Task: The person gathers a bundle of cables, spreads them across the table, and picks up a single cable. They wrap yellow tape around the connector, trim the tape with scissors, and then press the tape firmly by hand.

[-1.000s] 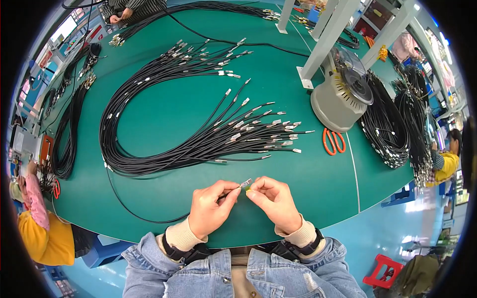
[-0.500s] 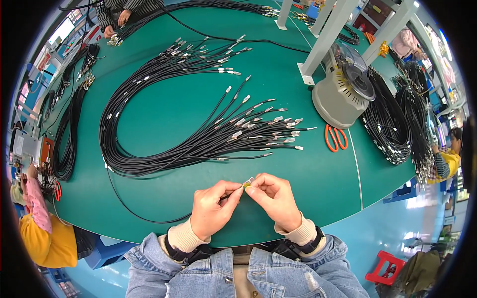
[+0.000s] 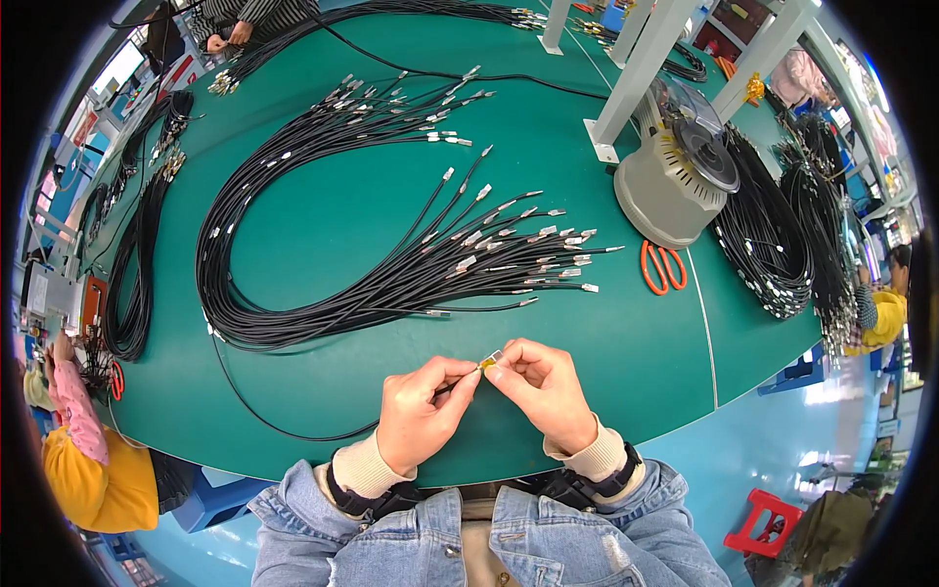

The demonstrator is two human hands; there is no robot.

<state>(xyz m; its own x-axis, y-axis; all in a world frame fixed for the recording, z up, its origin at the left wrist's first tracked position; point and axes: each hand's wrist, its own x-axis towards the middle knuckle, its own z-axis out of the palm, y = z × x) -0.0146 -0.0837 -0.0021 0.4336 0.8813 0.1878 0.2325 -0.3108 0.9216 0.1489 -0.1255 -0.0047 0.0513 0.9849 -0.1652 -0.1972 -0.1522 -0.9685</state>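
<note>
Near the table's front edge, my left hand point(image 3: 419, 411) pinches a black cable point(image 3: 284, 429) close to its end between thumb and fingers. The rest of that cable loops left and back toward the big bundle. At the cable's end, a small connector point(image 3: 491, 360) with a silvery metal part and a yellow part shows between my fingertips. My right hand point(image 3: 548, 399) is closed on this connector with thumb and fingers, partly hiding it. Beyond both hands lies a large curved bundle of black cables point(image 3: 230, 284), its many ends tipped with silvery connectors.
To the right stand a grey round machine point(image 3: 660, 196) and orange-handled scissors point(image 3: 663, 268) beside a metal post point(image 3: 626, 108). More cable coils point(image 3: 763, 245) lie at the far right, others point(image 3: 137, 264) at the left. Co-workers sit or stand around the green table point(image 3: 587, 342).
My hands stay in almost the same place, with the fingers of my right hand shifting slightly at the connector. The whole view has moved a little.
</note>
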